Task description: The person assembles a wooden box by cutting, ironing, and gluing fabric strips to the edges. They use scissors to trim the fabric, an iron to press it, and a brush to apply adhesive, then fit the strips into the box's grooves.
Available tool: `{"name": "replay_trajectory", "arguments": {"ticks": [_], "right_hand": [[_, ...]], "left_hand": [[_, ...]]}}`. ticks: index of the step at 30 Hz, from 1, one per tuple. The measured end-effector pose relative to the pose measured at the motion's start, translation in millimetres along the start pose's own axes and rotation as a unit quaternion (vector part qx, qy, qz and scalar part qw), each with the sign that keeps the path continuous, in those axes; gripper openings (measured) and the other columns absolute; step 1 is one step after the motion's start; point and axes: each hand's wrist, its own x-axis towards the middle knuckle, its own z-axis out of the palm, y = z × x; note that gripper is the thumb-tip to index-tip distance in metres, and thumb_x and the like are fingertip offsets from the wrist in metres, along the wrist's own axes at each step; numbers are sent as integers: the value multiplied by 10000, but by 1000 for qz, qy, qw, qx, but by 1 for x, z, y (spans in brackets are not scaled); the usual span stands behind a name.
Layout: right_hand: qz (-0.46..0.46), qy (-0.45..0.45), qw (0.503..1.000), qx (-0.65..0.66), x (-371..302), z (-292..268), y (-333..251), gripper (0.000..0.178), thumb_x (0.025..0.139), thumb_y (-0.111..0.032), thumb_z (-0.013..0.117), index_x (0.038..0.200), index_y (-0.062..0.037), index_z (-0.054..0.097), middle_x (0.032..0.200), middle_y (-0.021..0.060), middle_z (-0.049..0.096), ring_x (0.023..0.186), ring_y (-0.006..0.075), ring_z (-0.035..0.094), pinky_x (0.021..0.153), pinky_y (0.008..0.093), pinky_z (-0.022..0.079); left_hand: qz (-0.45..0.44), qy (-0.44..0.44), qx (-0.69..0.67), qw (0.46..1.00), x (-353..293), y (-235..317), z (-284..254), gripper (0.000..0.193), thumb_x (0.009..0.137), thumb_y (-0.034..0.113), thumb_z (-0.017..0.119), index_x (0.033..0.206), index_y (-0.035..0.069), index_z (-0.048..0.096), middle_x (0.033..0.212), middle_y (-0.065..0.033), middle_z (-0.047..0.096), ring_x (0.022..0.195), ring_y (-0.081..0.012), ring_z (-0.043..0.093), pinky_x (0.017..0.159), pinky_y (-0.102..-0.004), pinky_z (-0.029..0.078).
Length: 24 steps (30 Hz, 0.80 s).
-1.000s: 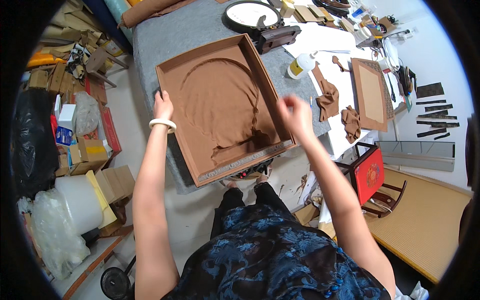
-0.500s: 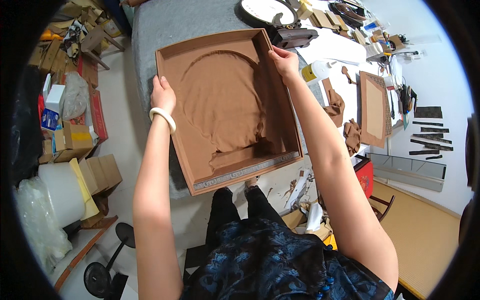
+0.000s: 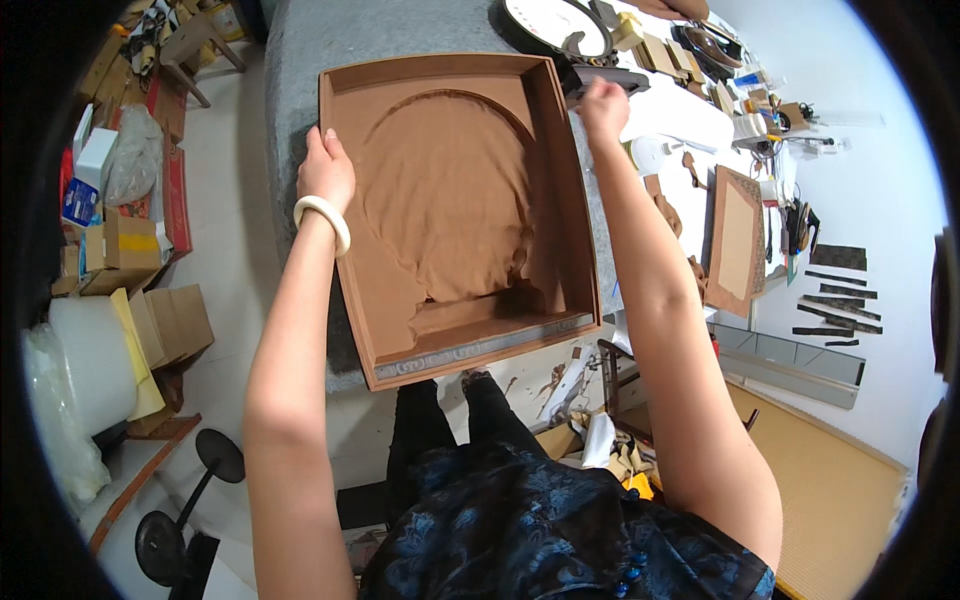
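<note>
A shallow brown fabric-lined box (image 3: 450, 200) lies on the grey-covered table, its inside shaped with a round hollow and a smaller recess below. Along its near side runs a silver-grey patterned band (image 3: 485, 345). My left hand (image 3: 326, 172), with a white bangle at the wrist, grips the box's left wall. Away from the right wall, my right hand (image 3: 605, 108) is raised beside a dark wooden piece (image 3: 628, 78); its fingers are blurred. Beyond that stands a round white-faced disc with a dark frame (image 3: 558, 25).
To the right are a white bottle (image 3: 650, 152), brown cloth scraps (image 3: 664, 205) and a framed brown panel (image 3: 735, 240). Cardboard boxes (image 3: 180, 325) and plastic wrap crowd the floor at left. Scraps lie on the floor past the table's near edge.
My right hand has let go of the box's right wall and moved up and right toward the dark wooden piece. My left hand keeps its hold on the box.
</note>
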Motion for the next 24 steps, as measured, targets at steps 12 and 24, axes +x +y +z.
{"name": "replay_trajectory", "arguments": {"ticks": [12, 24], "right_hand": [[-214, -238, 940, -117, -20, -30, -78, 416, 954, -423, 613, 936, -15, 691, 856, 185, 713, 855, 364, 703, 780, 438, 554], [-371, -362, 853, -66, -66, -105, -84, 50, 908, -99, 631, 951, -77, 622, 874, 127, 681, 762, 374, 676, 660, 451, 552]], "left_hand": [[-28, 21, -7, 999, -3, -6, -13, 530, 1061, 422, 336, 1448, 73, 430, 1282, -299, 603, 1190, -495, 561, 1022, -532, 445], [-30, -11, 6, 999, -4, -2, -18, 500, 1063, 387, 317, 1452, 81, 389, 1233, -288, 628, 1156, -489, 584, 987, -545, 467]]}}
